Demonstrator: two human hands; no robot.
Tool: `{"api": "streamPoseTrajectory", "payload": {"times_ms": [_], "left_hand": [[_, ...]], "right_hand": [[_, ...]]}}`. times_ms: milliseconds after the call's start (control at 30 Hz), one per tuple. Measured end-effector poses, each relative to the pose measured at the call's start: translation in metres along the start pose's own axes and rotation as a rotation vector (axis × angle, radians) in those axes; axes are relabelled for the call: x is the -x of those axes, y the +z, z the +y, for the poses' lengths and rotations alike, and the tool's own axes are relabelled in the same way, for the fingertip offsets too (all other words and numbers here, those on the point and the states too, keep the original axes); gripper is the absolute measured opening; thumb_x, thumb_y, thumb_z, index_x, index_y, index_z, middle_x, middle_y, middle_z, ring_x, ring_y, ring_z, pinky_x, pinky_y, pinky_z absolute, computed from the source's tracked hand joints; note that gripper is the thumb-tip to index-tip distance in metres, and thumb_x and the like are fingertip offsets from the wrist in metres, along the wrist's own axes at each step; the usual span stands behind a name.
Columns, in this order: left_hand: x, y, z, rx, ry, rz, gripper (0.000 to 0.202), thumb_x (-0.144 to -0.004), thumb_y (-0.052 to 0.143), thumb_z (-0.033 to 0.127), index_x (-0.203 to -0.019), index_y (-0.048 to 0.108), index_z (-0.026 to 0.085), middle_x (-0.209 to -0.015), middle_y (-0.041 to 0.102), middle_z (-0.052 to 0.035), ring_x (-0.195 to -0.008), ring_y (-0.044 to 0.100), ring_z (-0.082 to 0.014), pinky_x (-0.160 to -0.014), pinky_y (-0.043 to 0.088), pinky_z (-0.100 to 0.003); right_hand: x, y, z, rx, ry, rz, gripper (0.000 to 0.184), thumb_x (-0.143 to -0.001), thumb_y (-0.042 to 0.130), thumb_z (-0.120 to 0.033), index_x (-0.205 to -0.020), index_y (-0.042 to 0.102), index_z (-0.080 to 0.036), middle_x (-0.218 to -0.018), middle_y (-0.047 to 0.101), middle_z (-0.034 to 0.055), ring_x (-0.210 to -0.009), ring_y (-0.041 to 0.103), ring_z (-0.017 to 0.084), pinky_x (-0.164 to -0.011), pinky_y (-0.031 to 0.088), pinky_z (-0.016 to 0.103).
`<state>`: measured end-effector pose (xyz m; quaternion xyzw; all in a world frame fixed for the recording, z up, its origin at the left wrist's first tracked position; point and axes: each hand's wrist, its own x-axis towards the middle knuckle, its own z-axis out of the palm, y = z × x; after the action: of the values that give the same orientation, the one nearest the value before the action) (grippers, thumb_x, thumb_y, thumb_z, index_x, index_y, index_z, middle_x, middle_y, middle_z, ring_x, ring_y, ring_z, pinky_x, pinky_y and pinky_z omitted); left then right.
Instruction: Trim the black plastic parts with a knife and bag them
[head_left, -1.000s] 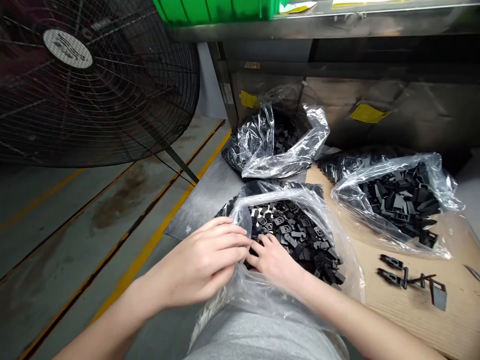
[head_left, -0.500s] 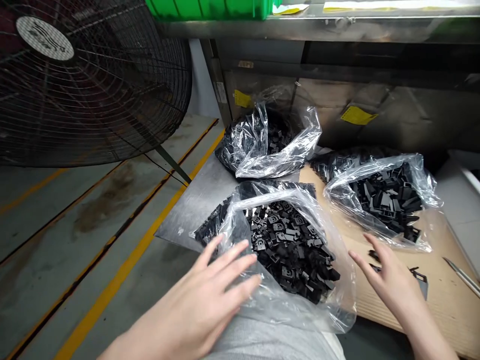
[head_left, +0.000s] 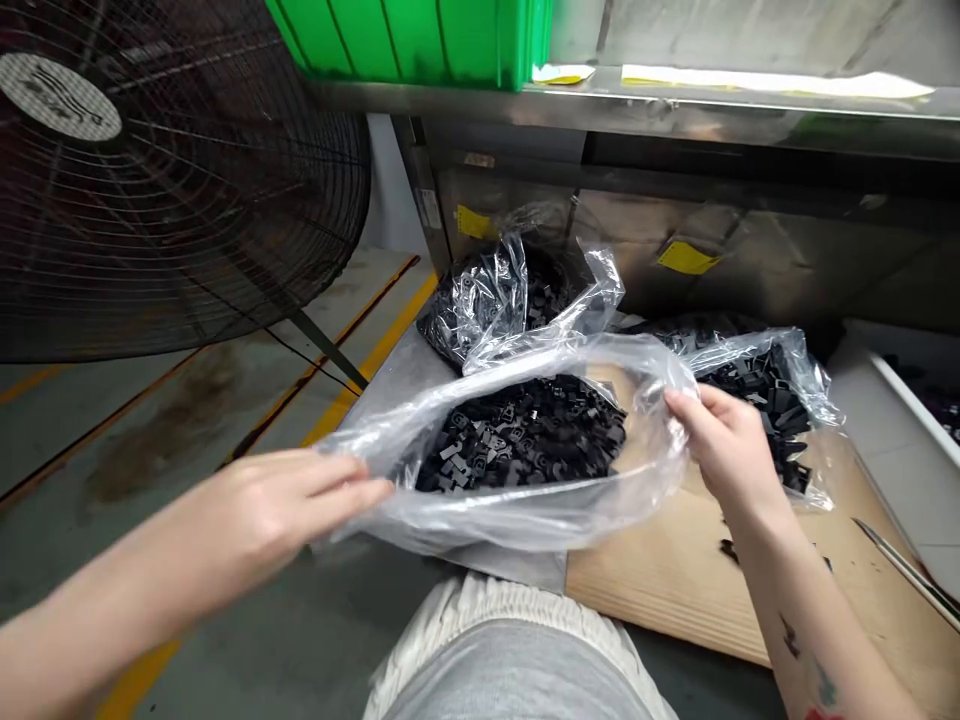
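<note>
A clear plastic bag [head_left: 525, 525] is held wide at its mouth between my two hands. Small black plastic parts [head_left: 517, 430] lie heaped inside it. My left hand [head_left: 300, 495] is closed on the left edge of the bag, with its fingers slightly blurred. At the opposite edge, my right hand [head_left: 716, 430] pinches the film between thumb and fingers. A second bag of black parts [head_left: 487, 300] stands just behind. To the right, partly covered by my right hand, is a third bag [head_left: 780, 400] holding longer black pieces.
A large black fan [head_left: 172, 180] stands at the left. Tweezers [head_left: 907, 570] lie on the cardboard [head_left: 637, 580] at the right, near a few loose black pieces. Above the bags runs a metal shelf [head_left: 675, 115] with a green bin [head_left: 420, 40]. A white tray [head_left: 892, 430] is at the far right.
Both hands, open before, have closed on the bag's rim. The bag's mouth is now lifted and stretched sideways. My view has tilted up a little.
</note>
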<state>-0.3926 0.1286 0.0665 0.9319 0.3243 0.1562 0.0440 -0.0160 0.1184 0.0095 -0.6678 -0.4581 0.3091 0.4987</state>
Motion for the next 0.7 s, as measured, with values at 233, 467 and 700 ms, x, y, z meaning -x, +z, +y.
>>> {"api": "streamPoseTrajectory", "payload": {"times_ms": [233, 467, 700], "left_hand": [[-0.001, 0.008, 0.006, -0.034, 0.08, -0.108, 0.031, -0.081, 0.039, 0.016, -0.098, 0.062, 0.029, -0.084, 0.065, -0.0014, -0.072, 0.06, -0.0176, -0.065, 0.049, -0.029], [0.016, 0.069, 0.028, 0.399, -0.193, -0.614, 0.052, -0.072, 0.059, 0.026, -0.121, 0.044, 0.037, -0.131, 0.044, -0.003, -0.113, 0.046, -0.0282, -0.088, 0.043, -0.041], [-0.104, 0.076, -0.041, 0.314, -0.598, -0.164, 0.043, -0.08, 0.033, 0.052, -0.093, 0.06, 0.021, -0.101, 0.063, -0.0061, -0.091, 0.058, -0.0223, -0.077, 0.045, -0.03]], "right_hand": [[-0.018, -0.001, 0.009, -0.212, 0.045, 0.016, 0.025, -0.068, 0.06, -0.042, -0.064, 0.054, -0.018, -0.057, 0.048, -0.0038, -0.05, 0.044, 0.009, -0.048, 0.035, 0.02], [0.032, -0.001, 0.115, -0.114, 0.346, 0.105, 0.033, -0.057, 0.062, -0.048, -0.066, 0.056, -0.017, -0.052, 0.057, -0.0001, -0.049, 0.056, 0.017, -0.046, 0.045, 0.028], [0.027, -0.003, 0.081, 0.068, 0.288, 0.301, 0.054, -0.059, 0.061, -0.049, -0.101, 0.054, -0.016, -0.102, 0.058, 0.011, -0.097, 0.053, 0.027, -0.081, 0.042, 0.037]]}}
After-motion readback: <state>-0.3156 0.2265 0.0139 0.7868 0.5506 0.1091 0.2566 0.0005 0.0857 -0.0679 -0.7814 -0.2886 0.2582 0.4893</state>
